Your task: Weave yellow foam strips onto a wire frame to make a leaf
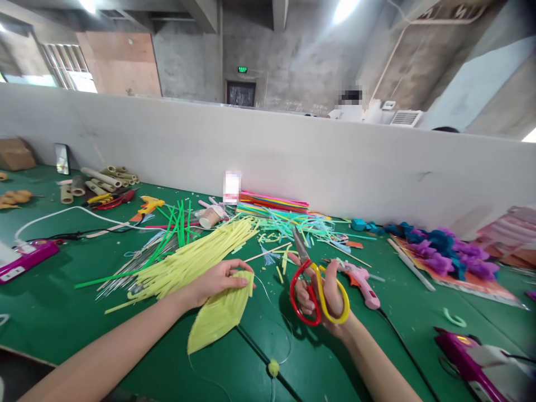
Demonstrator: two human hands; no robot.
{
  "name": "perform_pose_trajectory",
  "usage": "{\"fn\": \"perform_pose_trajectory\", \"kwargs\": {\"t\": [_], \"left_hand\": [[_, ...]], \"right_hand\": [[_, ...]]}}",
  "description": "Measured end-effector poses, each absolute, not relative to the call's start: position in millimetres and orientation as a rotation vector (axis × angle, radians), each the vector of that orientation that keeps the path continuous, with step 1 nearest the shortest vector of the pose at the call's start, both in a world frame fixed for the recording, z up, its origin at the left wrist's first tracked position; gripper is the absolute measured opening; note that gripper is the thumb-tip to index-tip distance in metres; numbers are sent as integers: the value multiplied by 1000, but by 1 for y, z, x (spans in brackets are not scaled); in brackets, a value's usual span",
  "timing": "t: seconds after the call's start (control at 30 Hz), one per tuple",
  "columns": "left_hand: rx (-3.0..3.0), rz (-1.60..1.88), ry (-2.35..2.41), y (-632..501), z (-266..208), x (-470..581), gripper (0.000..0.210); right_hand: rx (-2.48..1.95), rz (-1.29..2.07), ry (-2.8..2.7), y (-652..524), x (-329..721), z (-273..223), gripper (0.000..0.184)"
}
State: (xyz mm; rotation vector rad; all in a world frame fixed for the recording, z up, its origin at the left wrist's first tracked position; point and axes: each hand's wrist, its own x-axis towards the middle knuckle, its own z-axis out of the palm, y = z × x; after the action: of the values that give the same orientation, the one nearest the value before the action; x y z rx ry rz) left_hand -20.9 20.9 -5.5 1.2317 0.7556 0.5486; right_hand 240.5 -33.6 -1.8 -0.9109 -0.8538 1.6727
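Note:
My left hand (221, 282) is closed on the upper end of a pale yellow leaf-shaped piece (218, 318), made of strips laid side by side. A thin dark rod (256, 347) runs from the piece toward the lower right, with a small fuzzy yellow ball (273, 367) on it. Loose white thread (288, 326) curves around the ball. In my right hand (329, 293) is a pair of scissors (320, 290) with one red and one yellow handle loop. Its blades point up and away from me, apart from the yellow piece.
Bundled yellow stems (196, 254) lie beyond my left hand. A pink glue gun (363, 285) is right of the scissors; a yellow glue gun (149, 206) lies farther left. Purple power strips (29, 259) stand at both sides. A white partition (377, 173) borders the green table (159, 357).

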Motion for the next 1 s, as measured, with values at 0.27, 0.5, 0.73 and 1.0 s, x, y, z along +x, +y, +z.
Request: {"fn": "perform_pose_trajectory", "kwargs": {"t": [0.27,0.5,0.73,1.0], "left_hand": [[1380,544,769,23,-7,-21,43],[1969,947,920,11,3,-10,31],[1770,780,726,-7,6,3,34],[1679,829,761,-6,11,-4,35]], "right_hand": [[-869,1689,-926,-33,234,-10,84],[-758,1503,-1042,-40,206,-11,87],[-816,1607,-1050,-57,179,0,49],[-807,1754,-1153,-56,202,6,62]]}}
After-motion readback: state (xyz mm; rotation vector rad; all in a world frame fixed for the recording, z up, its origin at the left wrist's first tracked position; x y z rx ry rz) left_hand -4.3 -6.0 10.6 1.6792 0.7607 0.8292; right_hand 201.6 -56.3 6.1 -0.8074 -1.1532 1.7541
